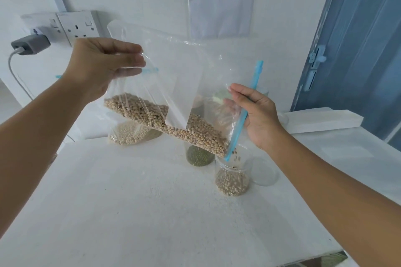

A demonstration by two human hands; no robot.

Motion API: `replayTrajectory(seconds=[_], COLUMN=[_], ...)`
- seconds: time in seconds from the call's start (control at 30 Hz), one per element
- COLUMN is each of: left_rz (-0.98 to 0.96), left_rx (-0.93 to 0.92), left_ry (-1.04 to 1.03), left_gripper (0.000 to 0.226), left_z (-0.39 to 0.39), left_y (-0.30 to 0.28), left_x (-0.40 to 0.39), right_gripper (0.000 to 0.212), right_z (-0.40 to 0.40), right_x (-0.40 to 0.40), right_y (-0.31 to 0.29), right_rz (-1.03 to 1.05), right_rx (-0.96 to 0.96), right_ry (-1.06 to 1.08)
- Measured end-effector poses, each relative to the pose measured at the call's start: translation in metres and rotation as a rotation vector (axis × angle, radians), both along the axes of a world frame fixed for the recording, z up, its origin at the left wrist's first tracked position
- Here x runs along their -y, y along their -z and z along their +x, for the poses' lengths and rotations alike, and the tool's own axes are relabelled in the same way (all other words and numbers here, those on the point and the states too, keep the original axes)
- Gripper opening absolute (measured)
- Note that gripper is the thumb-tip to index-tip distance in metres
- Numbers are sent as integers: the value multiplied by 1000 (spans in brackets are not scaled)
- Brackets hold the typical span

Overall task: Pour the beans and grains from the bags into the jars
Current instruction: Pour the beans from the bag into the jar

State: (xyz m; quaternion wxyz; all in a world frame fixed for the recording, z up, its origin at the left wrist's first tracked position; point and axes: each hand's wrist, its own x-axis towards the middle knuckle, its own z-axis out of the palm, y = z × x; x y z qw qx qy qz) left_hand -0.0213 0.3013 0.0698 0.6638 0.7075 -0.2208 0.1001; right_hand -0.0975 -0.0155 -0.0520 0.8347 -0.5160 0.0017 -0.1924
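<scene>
While beans [173,125] spill from tilted bag [173,84] into jar [233,171] at 5 o'clock of it, left hand [102,67] pinches bag's bottom corner, right hand [258,115] pinches blue zip edge [249,104] at mouth

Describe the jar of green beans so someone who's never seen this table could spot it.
On the white table, look toward the back wall, under the tilted clear plastic bag of pale beans. The clear jar of dark green beans stands left of the clear jar of pale beans; only its contents are green.
</scene>
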Motion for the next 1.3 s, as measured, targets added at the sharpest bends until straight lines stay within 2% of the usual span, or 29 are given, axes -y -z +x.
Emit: replayTrajectory(seconds=[0.23,0.4,0.67,0.9,1.07,1.3], left_rz=[-16,-33,-8,-13,5,8], left_rx=[-1,10,13,27,38,32], left_ry=[6,-4,-5,-7,6,9], left_gripper=[29,40,27,40,35,42], left_z=[1,0,1,3,3,6], left_y=[-3,-4,-5,-7,-7,-4], left_x=[0,-3,-6,-4,-1,-2], right_gripper=[25,25,24,25,24,23], right_z=[2,3,4,4,4,5], right_x=[-4,-6,-7,-6,-4,-3], right_y=[-4,-4,-4,-6,-2,0], right_rz=[-1,-3,-8,-18,-5,-7], right_rx=[4,7,4,-1,-5,-9], right_ry=[-2,-16,-16,-6,-8,2])
